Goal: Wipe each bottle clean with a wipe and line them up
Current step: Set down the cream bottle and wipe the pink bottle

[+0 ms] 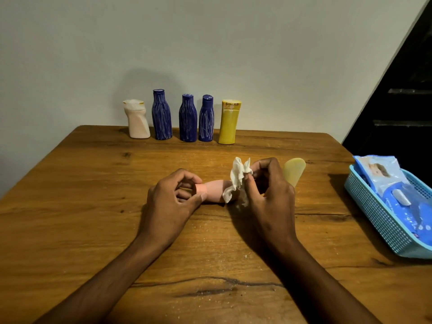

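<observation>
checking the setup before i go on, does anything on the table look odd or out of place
Two things. The three blue bottles in the back row are covered in pale scratchy streaks. A pale yellow bottle lies on its side behind the right hand, apart from the row. Fine white crumbs dot the table near the front.

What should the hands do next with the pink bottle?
Probably keep rubbing the wipe along the pink bottle. The left hand grips its cap end, the right hand pinches the wipe against its body, so it likely isn't ready to join the five bottles along the wall.
</observation>
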